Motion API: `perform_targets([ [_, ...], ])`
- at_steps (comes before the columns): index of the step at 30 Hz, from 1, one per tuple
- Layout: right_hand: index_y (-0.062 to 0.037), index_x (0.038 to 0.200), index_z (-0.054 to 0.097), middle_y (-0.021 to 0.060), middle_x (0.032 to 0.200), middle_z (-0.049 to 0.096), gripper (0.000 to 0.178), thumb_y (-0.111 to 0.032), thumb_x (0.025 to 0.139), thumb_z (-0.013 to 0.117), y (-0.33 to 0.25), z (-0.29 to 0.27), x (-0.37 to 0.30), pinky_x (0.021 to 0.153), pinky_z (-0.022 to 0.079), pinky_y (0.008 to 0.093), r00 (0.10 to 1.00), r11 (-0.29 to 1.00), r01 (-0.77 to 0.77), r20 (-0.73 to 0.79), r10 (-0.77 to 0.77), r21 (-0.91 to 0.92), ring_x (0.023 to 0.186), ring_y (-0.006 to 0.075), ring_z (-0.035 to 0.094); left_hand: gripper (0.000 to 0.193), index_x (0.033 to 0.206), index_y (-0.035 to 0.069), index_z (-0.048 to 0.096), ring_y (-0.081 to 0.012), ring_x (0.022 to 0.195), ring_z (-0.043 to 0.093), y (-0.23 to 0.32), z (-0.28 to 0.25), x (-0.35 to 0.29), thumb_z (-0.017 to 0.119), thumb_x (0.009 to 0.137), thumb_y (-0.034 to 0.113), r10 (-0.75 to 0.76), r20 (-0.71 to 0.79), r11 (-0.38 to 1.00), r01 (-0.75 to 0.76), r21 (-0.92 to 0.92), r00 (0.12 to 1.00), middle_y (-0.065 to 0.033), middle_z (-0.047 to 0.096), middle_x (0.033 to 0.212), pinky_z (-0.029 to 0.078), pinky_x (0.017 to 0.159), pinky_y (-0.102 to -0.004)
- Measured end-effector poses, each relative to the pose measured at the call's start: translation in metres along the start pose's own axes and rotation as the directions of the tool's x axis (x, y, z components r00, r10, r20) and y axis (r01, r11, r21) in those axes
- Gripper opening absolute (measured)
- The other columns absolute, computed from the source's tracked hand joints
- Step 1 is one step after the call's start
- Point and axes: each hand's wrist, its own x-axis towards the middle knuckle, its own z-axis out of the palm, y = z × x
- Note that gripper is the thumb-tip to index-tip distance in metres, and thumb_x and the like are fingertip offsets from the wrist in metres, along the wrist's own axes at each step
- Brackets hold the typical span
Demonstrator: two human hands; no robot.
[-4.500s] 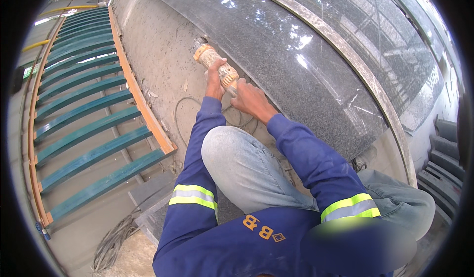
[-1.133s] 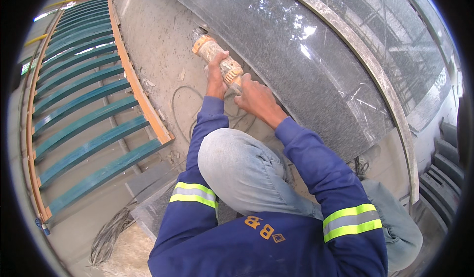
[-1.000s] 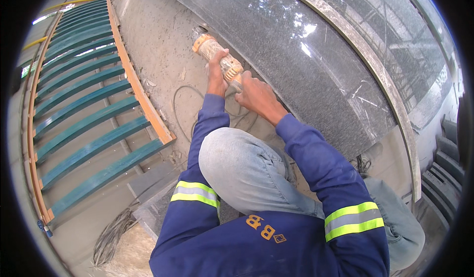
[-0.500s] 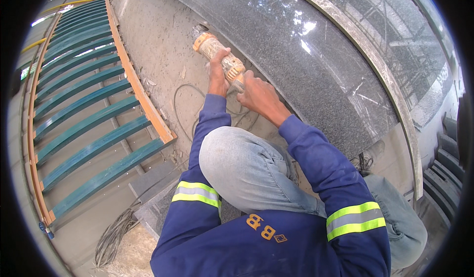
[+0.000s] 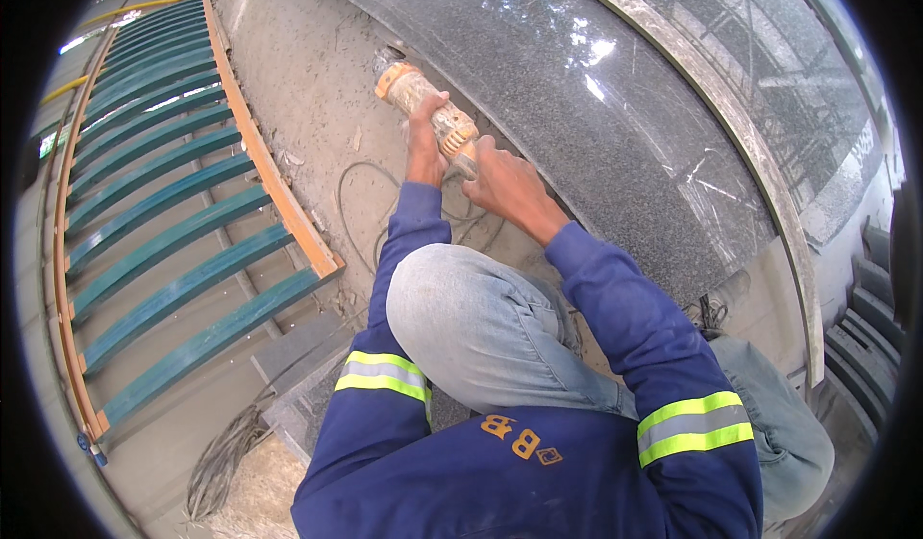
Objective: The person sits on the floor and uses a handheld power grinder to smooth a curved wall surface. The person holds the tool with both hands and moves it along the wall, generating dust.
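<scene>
An orange, dust-caked angle grinder (image 5: 408, 88) is held in both my hands, at the long edge of a dark grey granite slab (image 5: 615, 174). My left hand (image 5: 424, 140) wraps round the middle of its body, thumb on top. Round the rear end close the fingers of my right hand (image 5: 507, 183). The tool's metal head points away from me, up and to the left, close to the slab's edge. Whatever disc it carries cannot be made out. A grey cable (image 5: 342, 198) loops on the ground below the tool.
At the left stands a rack of blue-green slats (image 5: 173, 222) with an orange frame (image 5: 279, 193). A cable bundle (image 5: 216, 472) lies at lower left beside grey stone offcuts (image 5: 303, 347). More slabs (image 5: 769, 87) lie beyond at the right, and dark stone strips (image 5: 860, 347) are stacked at the far right.
Almost nothing differs. My right forearm has shifted very slightly; both hands keep their hold on the grinder.
</scene>
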Motion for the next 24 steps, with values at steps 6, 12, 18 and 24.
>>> perform_targets([
  [6, 0.0049, 0.098, 0.051, 0.0314, 0.088, 0.07, 0.033, -0.014, 0.078, 0.07, 0.001, 0.0, 0.001, 0.074, 0.058, 0.0511, 1.0, 1.0, 0.005, -0.015, -0.005, 0.017, 0.087, 0.045, 0.072, 0.033, 0.107, 0.0, 0.05, -0.0295, 0.064, 0.068, -0.001, 0.001, 0.002, 0.067, 0.085, 0.017, 0.009, 0.016, 1.0, -0.009, -0.012, 1.0, -0.0127, 0.059, 0.081, 0.061, 0.058, -0.0424],
  [12, 0.0051, 0.098, 0.052, 0.0312, 0.088, 0.07, 0.033, -0.014, 0.078, 0.07, 0.001, 0.005, 0.005, 0.074, 0.058, 0.0507, 1.0, 1.0, 0.013, -0.029, -0.013, 0.018, 0.086, 0.045, 0.072, 0.033, 0.107, 0.0, 0.05, -0.0298, 0.064, 0.068, -0.003, -0.004, 0.011, 0.068, 0.085, 0.018, 0.025, -0.009, 1.0, -0.025, 0.008, 1.0, -0.0131, 0.059, 0.081, 0.061, 0.058, -0.0426],
  [18, 0.0049, 0.098, 0.052, 0.0303, 0.088, 0.07, 0.034, -0.016, 0.079, 0.07, 0.002, 0.0, -0.002, 0.074, 0.058, 0.0501, 1.0, 1.0, 0.006, -0.008, -0.006, 0.008, 0.086, 0.0448, 0.072, 0.03, 0.105, 0.001, 0.051, -0.0288, 0.064, 0.068, -0.005, -0.002, 0.004, 0.067, 0.085, 0.019, -0.001, -0.002, 1.0, 0.001, 0.015, 1.0, -0.0131, 0.06, 0.081, 0.061, 0.058, -0.0423],
  [24, 0.005, 0.101, 0.051, 0.0295, 0.089, 0.071, 0.036, -0.016, 0.08, 0.071, 0.004, 0.0, -0.004, 0.074, 0.058, 0.0504, 1.0, 1.0, 0.0, 0.01, 0.0, 0.003, 0.087, 0.045, 0.072, 0.029, 0.101, 0.002, 0.053, -0.0277, 0.063, 0.068, -0.009, -0.003, 0.004, 0.069, 0.084, 0.019, 0.04, -0.021, 0.999, -0.039, 0.004, 0.999, -0.012, 0.061, 0.078, 0.06, 0.058, -0.0415],
])
